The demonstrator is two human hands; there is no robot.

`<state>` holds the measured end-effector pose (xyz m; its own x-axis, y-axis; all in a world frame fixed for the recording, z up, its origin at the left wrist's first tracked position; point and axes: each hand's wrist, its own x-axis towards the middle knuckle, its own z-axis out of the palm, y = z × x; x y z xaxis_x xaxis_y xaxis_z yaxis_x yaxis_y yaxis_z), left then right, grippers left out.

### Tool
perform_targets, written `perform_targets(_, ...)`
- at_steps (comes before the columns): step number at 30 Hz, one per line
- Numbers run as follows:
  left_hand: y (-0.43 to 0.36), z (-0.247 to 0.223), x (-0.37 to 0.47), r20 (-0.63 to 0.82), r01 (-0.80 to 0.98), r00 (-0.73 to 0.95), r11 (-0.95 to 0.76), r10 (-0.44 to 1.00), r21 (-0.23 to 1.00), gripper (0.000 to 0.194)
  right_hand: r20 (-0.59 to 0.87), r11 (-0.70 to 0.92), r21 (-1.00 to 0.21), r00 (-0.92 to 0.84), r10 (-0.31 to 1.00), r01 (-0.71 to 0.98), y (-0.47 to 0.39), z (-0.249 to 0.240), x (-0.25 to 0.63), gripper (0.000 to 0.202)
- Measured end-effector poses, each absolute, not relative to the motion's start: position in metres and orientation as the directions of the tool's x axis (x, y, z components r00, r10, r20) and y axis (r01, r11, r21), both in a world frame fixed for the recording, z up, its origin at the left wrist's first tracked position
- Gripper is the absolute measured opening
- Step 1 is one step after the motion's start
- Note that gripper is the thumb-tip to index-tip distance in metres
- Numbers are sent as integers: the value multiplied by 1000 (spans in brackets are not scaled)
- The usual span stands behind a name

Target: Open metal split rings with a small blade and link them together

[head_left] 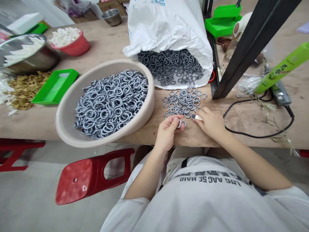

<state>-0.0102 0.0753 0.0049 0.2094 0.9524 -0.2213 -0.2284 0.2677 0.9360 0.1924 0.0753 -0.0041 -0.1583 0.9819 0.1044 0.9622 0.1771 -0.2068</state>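
A grey metal ring [179, 123] is just right of the basin [61, 120], at its near side, in the left hand [167, 130]. That grip pinches the ring between thumb and fingers; a second ring [184, 124] shows at the fingertips, and I cannot tell whether it is held or lies on the counter [106, 42]. The right hand [212, 124], farther right of the basin, has its grip closed around a small tool [198, 117] with a dark tip and a pale body; the tip points toward the left hand.

Loose rings [180, 101] are scattered on the counter just beyond both hands, right of the basin. The basin itself is heaped with the same kind of rings. Behind it and to the right, a white bag [166, 29] lies with its mouth open, more rings inside.

Left of the basin is a green tray [70, 77], with brown pieces [26, 87] past it. Behind the basin, to the left, are a red bowl [77, 47] and a large metal bowl [36, 62], both holding white pieces. Well right of the basin stands a dark post [253, 48], then a black cord [251, 137] leading to a grey device [281, 93]. Below the basin, on the floor, is a red stool [74, 180].
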Motion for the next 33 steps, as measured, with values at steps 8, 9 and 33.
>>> perform_targets(8,76,1,2,-281,-247,199,325,939,913,27,79,134,-210,-120,990,969,79,-5,196,26)
perform_targets(9,77,2,3,-267,-219,185,305,946,927,26,77,126,-218,-112,991,968,80,-5,196,26)
perform_targets(33,63,18,27,-356,-65,454,428,817,901,34,-80,-100,-987,-156,985,-124,59,32,179,36)
